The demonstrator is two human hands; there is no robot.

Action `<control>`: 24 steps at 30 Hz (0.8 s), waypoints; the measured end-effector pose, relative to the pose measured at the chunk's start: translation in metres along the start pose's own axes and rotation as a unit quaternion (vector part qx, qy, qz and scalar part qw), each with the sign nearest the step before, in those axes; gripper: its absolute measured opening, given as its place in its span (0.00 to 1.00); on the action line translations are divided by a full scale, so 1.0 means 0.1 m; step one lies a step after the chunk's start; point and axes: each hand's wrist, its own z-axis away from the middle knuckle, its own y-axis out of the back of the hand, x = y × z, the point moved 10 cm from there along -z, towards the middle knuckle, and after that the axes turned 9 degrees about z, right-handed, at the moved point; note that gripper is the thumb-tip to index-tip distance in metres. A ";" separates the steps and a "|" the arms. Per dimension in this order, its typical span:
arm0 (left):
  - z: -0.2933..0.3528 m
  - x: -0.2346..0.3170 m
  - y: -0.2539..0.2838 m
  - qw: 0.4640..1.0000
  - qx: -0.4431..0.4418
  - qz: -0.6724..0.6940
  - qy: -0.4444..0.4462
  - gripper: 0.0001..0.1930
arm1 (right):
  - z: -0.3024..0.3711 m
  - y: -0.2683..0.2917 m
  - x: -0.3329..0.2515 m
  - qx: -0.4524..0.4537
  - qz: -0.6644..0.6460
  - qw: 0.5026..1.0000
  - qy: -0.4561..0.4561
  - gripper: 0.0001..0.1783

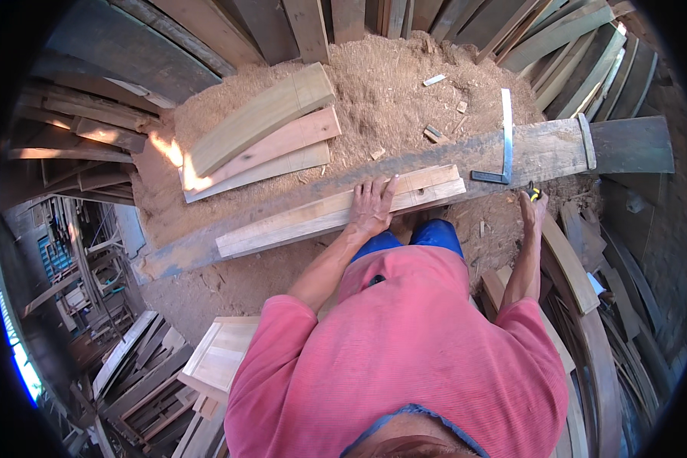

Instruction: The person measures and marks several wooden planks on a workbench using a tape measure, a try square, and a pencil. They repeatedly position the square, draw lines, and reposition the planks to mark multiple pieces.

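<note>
My left hand (372,206) lies with fingers spread on two pale strips of wood (298,221) set side by side along a long, worn plank (546,147). Pencil-like lines and a small dark hole show near their right end. Out to the right, beyond the plank's near edge, my right hand (533,210) is closed around a small yellow-and-black tool (535,195); its kind is too small to make out. Between the hands, on the plank, rests a try square (507,126) with a metal blade and dark stock.
Several cut boards (263,126) lie on the sawdust heap (382,91) beyond the plank. A small batten (585,141) crosses the plank at right. Stacked timber (595,366) stands close by my right arm. A pale panelled wooden piece (221,355) is at lower left.
</note>
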 end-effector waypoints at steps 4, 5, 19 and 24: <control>0.08 0.09 0.18 0.996 0.072 0.011 -0.046 0.53 | 0.79 0.00 0.15 -0.155 -0.306 0.939 0.027 0.30; 0.14 0.11 0.24 0.994 0.089 0.025 -0.054 0.51 | 1.05 -0.02 0.07 -0.196 -0.368 0.909 0.021 0.28; 1.61 -0.78 0.03 0.670 -0.124 0.717 0.145 0.18 | 4.46 -1.56 -2.59 -0.532 -0.242 0.778 0.231 0.29; 2.20 -1.47 0.10 0.744 -0.037 0.640 0.188 0.25 | 5.07 -1.92 -3.06 -0.460 0.025 0.787 0.409 0.37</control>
